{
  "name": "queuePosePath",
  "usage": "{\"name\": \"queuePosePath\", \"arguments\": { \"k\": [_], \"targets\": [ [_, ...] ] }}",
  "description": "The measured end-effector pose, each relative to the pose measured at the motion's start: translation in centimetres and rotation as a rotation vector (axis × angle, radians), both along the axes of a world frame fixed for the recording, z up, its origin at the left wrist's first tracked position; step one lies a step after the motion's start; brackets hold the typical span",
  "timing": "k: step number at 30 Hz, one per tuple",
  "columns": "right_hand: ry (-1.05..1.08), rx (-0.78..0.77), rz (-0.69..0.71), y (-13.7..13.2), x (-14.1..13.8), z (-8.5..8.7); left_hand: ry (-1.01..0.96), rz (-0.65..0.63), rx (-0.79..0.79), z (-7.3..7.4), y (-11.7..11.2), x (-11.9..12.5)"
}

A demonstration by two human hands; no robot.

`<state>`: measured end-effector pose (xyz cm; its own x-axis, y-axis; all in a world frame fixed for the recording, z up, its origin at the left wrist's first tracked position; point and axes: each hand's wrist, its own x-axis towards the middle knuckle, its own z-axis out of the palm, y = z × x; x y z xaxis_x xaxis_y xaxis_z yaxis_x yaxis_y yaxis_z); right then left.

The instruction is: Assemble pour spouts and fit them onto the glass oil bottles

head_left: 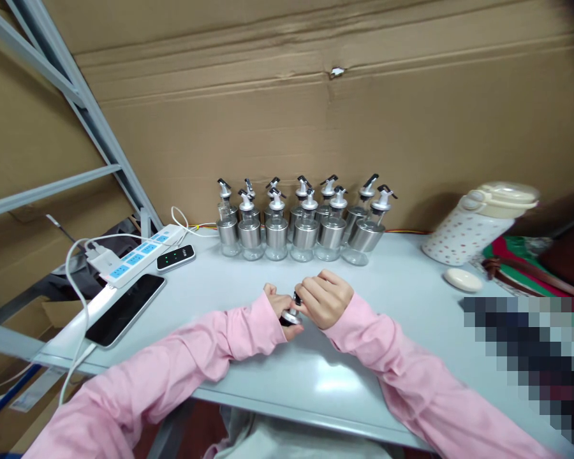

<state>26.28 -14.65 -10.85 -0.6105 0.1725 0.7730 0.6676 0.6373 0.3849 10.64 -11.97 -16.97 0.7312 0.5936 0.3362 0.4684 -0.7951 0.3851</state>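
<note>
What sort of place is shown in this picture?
Possibly a workbench in a storeroom or small workshop: a grey metal rack stands at the left, cardboard covers the back, and similar spouted bottles stand in rows on the table.

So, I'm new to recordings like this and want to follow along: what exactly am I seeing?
No machine here: these are a person's bare hands, in pink sleeves. The one picture comes from a camera worn on the head, looking forward and down.

The left hand holds a small silver-and-black piece, partly hidden; the right hand curls at its top.

On the pale table, spouted glass bottles stand behind the hands. A power strip and phone lie left; a patterned flask stands right.
</note>
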Motion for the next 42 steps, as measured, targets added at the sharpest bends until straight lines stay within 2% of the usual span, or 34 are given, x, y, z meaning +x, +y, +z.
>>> {"name": "queuePosePath", "arguments": {
  "k": [4,11,13,18,23,26,28,30,33,35,42],
  "targets": [
    [0.007,0.010,-0.007,0.2,0.0,0.0,0.073,-0.021,0.096,0.3,0.0,-0.1],
    [-0.026,0.018,0.006,0.1,0.0,0.2,0.079,-0.016,0.181,-0.5,-0.2,0.1],
    [-0.029,0.021,0.009,0.0,0.1,0.2,0.065,-0.042,0.193,0.0,-0.5,0.0],
    [-0.024,0.011,0.015,-0.1,0.1,0.1,0.043,-0.110,0.236,2.1,-1.5,-0.8],
    [0.078,-0.109,0.005,0.0,0.0,-0.9,0.042,-0.131,0.307,3.1,-1.3,-1.4],
    [0.154,-0.231,0.015,0.1,-0.3,-1.4,0.040,-0.118,0.361,2.8,-0.8,-1.4],
    [0.167,-0.255,0.034,0.1,-0.5,-1.3,0.044,-0.073,0.353,2.5,-0.5,-1.3],
    [0.160,-0.226,0.052,0.1,-0.8,-1.1,0.096,-0.026,0.281,2.1,-0.4,-1.0],
    [0.103,-0.172,0.065,0.3,-1.2,-1.0,0.253,-0.070,0.183,1.6,-0.7,-0.7],
    [0.081,-0.143,0.064,0.4,-1.3,-1.2,0.315,-0.119,0.177,1.3,-0.9,-0.6],
    [0.065,-0.081,-0.005,0.5,-1.4,-2.8,0.331,-0.155,0.171,-0.5,-0.7,-0.4]
  ]
}}
